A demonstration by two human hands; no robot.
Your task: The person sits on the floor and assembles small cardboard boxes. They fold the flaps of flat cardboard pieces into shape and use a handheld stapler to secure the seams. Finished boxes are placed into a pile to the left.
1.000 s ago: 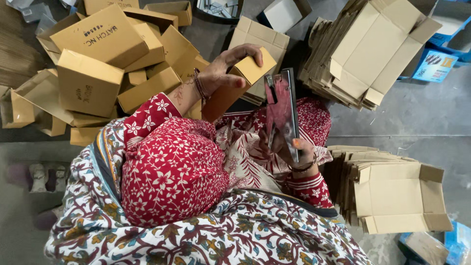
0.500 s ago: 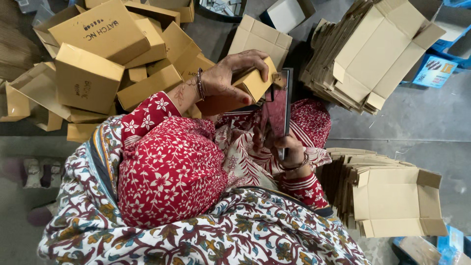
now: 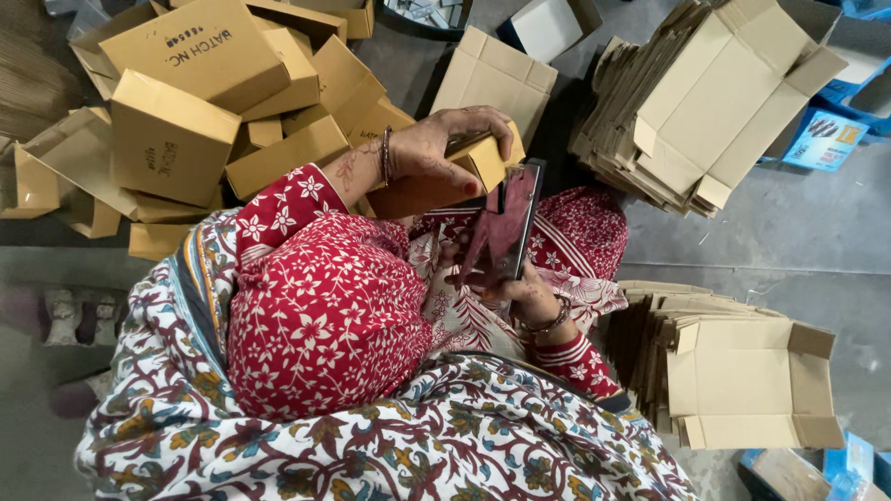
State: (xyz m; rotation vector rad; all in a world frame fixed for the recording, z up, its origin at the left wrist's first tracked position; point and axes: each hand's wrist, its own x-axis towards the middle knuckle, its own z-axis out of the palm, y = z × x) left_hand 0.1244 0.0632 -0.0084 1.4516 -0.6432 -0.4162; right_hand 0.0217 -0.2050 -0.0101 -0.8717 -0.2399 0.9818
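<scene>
My left hand (image 3: 436, 153) is closed over a small brown cardboard box (image 3: 487, 160), held above my lap. My right hand (image 3: 529, 297) grips the lower end of a long, shiny metal tool (image 3: 506, 223) that reflects my red floral clothing. The tool stands nearly upright, and its upper end meets the underside of the small box. Bangles circle both wrists. The fingers of my right hand are partly hidden behind the tool.
A heap of folded brown boxes (image 3: 176, 139) lies at the upper left. Stacks of flat cardboard blanks sit at the upper right (image 3: 705, 102) and at the lower right (image 3: 742, 371). Blue packets (image 3: 821, 134) lie on the grey floor (image 3: 770, 241).
My left hand has brought the small box closer to my lap. My right hand has raised the metal tool until its top reaches the box.
</scene>
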